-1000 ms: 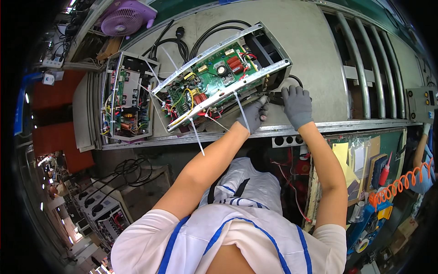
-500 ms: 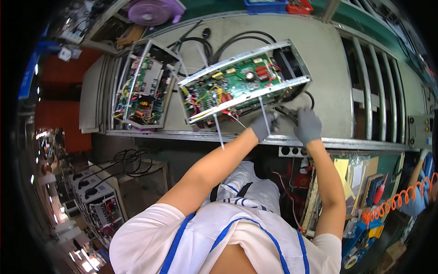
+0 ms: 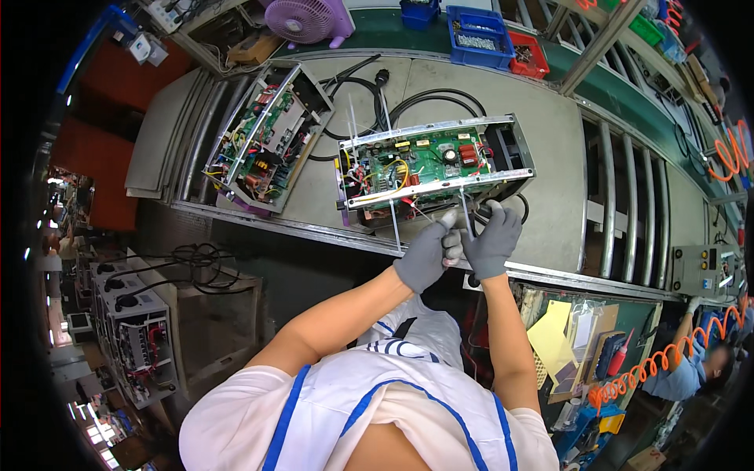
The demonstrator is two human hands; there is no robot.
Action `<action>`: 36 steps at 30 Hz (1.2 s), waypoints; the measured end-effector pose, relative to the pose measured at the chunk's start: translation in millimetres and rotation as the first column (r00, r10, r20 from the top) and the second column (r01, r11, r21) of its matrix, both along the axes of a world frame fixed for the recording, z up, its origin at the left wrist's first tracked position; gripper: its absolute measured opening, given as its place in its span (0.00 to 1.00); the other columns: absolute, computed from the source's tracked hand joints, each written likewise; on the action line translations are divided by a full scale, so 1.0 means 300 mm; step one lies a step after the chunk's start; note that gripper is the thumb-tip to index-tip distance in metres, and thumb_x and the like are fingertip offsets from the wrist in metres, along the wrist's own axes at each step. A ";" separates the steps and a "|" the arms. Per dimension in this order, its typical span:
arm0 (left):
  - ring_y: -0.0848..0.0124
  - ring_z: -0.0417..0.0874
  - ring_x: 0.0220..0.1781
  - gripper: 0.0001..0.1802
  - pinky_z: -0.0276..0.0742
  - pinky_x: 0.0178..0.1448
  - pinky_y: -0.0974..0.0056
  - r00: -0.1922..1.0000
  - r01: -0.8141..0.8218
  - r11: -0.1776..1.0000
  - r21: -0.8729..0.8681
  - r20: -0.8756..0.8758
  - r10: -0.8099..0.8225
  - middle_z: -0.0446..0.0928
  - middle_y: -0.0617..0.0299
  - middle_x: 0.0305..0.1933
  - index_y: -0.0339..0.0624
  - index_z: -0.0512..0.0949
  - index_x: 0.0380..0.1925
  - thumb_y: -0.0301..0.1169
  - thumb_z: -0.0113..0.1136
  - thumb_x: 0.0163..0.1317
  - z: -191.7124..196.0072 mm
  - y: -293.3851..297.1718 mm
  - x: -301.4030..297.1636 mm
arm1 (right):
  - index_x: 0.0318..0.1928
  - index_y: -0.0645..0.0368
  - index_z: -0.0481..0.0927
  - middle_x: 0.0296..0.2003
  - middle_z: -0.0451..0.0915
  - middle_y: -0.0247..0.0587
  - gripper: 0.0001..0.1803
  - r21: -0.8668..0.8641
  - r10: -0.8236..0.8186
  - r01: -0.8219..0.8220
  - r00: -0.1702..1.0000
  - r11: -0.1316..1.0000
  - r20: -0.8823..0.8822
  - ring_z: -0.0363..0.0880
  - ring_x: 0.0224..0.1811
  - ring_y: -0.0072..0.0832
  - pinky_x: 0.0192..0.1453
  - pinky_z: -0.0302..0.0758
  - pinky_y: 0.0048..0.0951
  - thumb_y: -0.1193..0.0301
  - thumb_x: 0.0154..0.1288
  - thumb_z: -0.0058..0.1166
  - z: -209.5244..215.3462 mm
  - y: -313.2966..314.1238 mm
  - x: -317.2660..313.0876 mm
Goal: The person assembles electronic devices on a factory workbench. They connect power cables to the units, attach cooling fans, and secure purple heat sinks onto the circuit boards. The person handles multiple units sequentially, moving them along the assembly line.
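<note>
We take the open metal chassis with the green circuit board as our landmark; it lies on the grey tabletop, roughly at the middle, with its long axis running left to right across our view and tilted a little, the right end farther from us than the left. Its open face points upward, toward us, so the components are all in plain sight.

Just at the near edge of that chassis, both our gloved hands meet. Our left hand and our right hand touch each other, fingers pinched together in a narrow grip around something thin. We judge it to be a white cable tie or a wire, but it is too small to tell for certain. A second white strip sticks out over the near edge, left of our hands.

We judge the job as being midway: the board is seated and many wires are routed, yet the chassis has no cover and loose leads remain at its near edge.

To the left of the chassis sits a second open unit, angled steeply. Behind the chassis, black cables coil on the tabletop, and farther back stand a purple fan and a blue parts bin.
</note>
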State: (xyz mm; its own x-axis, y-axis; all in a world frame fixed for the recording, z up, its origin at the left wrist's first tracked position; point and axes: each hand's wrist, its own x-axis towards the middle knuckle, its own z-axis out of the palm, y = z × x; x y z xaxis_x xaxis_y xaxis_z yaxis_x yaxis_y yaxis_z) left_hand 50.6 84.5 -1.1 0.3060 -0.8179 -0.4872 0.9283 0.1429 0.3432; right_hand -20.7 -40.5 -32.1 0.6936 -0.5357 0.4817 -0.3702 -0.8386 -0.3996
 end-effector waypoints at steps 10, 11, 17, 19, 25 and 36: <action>0.82 0.50 0.14 0.14 0.48 0.15 0.75 0.998 0.043 0.978 -0.205 -0.038 -0.052 0.50 0.75 0.14 0.42 0.72 0.37 0.40 0.42 0.73 -0.040 -0.066 0.045 | 0.44 0.59 0.70 0.37 0.72 0.45 0.19 0.155 0.076 -0.085 0.995 0.984 0.067 0.71 0.43 0.45 0.44 0.68 0.41 0.77 0.49 0.55 -0.073 -0.018 0.027; 0.82 0.50 0.14 0.13 0.47 0.15 0.75 0.998 0.051 0.974 -0.222 -0.031 -0.059 0.49 0.75 0.14 0.43 0.72 0.36 0.39 0.43 0.73 -0.040 -0.065 0.044 | 0.44 0.59 0.70 0.37 0.72 0.45 0.18 0.215 0.084 -0.099 0.993 0.972 0.080 0.71 0.43 0.46 0.44 0.69 0.41 0.77 0.49 0.54 -0.088 -0.014 0.026; 0.80 0.56 0.16 0.13 0.52 0.17 0.74 0.996 0.067 0.997 -0.043 0.067 -0.065 0.56 0.73 0.16 0.45 0.71 0.35 0.40 0.45 0.72 -0.051 0.039 -0.014 | 0.45 0.60 0.69 0.37 0.71 0.47 0.26 0.308 0.161 -0.145 0.986 0.940 -0.030 0.71 0.43 0.47 0.43 0.70 0.43 0.74 0.42 0.63 -0.132 0.035 -0.029; 0.80 0.59 0.17 0.13 0.54 0.18 0.74 0.993 0.031 0.999 -0.016 0.115 -0.029 0.59 0.72 0.18 0.46 0.72 0.35 0.41 0.45 0.71 -0.068 0.092 -0.012 | 0.46 0.60 0.68 0.38 0.70 0.48 0.33 0.190 0.190 -0.174 0.979 0.966 -0.071 0.71 0.42 0.47 0.42 0.69 0.43 0.70 0.37 0.68 -0.112 0.068 -0.021; 0.76 0.65 0.18 0.15 0.57 0.19 0.73 0.965 -0.034 0.999 0.024 0.260 0.027 0.65 0.69 0.19 0.47 0.71 0.34 0.45 0.44 0.71 -0.053 0.125 0.010 | 0.46 0.60 0.68 0.37 0.69 0.47 0.31 0.118 0.285 -0.283 0.958 0.952 0.000 0.70 0.41 0.47 0.41 0.68 0.42 0.71 0.37 0.65 -0.119 0.114 0.051; 0.73 0.73 0.19 0.19 0.63 0.18 0.71 0.958 -0.152 0.981 0.124 0.263 0.116 0.71 0.65 0.19 0.46 0.72 0.32 0.48 0.43 0.71 -0.024 0.128 0.020 | 0.45 0.60 0.68 0.36 0.70 0.47 0.23 0.092 0.310 -0.314 0.949 0.945 0.052 0.71 0.40 0.46 0.42 0.69 0.41 0.74 0.45 0.57 -0.097 0.114 0.074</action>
